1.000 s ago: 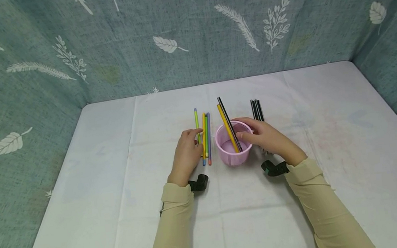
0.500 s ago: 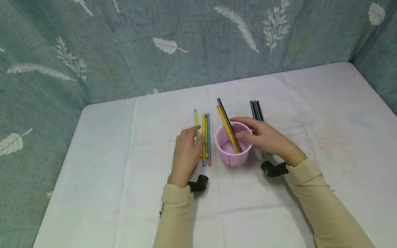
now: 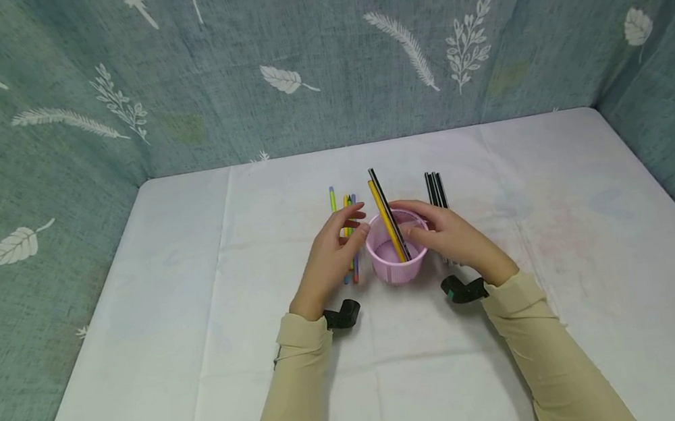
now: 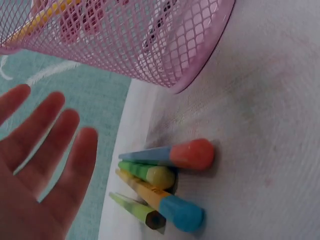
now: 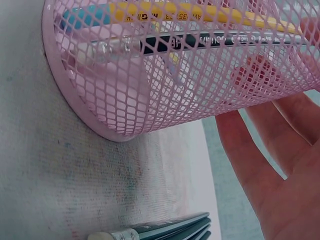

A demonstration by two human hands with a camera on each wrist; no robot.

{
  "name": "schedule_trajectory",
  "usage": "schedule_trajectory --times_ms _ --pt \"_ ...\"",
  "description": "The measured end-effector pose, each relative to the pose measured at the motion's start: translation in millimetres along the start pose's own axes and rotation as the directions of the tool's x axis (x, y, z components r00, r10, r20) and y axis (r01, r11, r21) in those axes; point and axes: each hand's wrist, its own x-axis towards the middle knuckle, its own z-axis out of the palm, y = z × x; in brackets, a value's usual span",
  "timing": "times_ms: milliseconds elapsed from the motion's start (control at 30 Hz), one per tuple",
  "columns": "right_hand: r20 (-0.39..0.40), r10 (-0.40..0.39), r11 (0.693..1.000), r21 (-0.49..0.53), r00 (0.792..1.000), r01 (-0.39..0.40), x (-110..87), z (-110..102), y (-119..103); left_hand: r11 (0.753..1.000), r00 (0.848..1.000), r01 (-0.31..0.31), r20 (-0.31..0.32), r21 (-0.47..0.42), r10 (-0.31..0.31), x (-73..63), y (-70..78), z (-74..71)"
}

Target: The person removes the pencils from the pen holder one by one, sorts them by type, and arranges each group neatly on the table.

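A pink mesh pencil cup (image 3: 397,272) stands on the white cloth, holding a yellow pencil (image 3: 382,214) and a black pencil (image 3: 375,181) that lean toward the far left. My right hand (image 3: 459,238) grips the cup's right side by the rim, thumb inside and fingers outside. Between the cup and several coloured pencils (image 4: 187,155), my left hand (image 3: 330,258) hovers with spread, nearly straight fingers and nothing in them. In the head view it partly hides those pencils, which lie side by side. The left wrist view shows their red, yellow and blue ends.
Several black pencils (image 3: 436,189) lie together right of the cup, partly behind my right hand. The white-covered table (image 3: 219,378) meets a green leaf-print curtain (image 3: 328,116) at the back and sides. A black wrist-camera mount (image 3: 343,314) sticks out from the left wrist.
My left hand has left the coloured pencils and moved right toward the cup, its fingers spreading. My right hand keeps its hold on the cup, and both pencils stay inside.
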Motion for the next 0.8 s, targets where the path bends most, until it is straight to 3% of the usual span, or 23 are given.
schedule_trajectory --times_ms 100,267,433,700,800 --pt "-0.006 0.000 1.000 -0.007 1.000 0.000 -0.5 1 -4 0.999 0.997 -0.003 0.078 -0.047 0.006 -1.2 2.6 1.6" --pt "-0.001 -0.007 1.000 -0.007 1.000 0.007 -4.0 3 -21 0.996 0.978 0.023 0.208 -0.085 -0.005 -2.0 4.7 7.3" --pt "-0.018 0.007 1.000 0.009 1.000 -0.007 -8.5 4 -34 0.996 0.972 0.027 0.237 -0.082 -0.006 -3.4 4.6 11.9" --pt "-0.092 0.032 0.996 -0.078 0.995 -0.039 1.7 11 -9 1.000 0.966 0.011 0.257 -0.021 -0.005 -5.2 11.0 11.4" --pt "-0.118 0.032 0.995 -0.086 0.992 -0.043 3.0 14 -8 1.000 0.965 -0.022 0.263 0.008 0.019 -4.1 12.9 10.8"
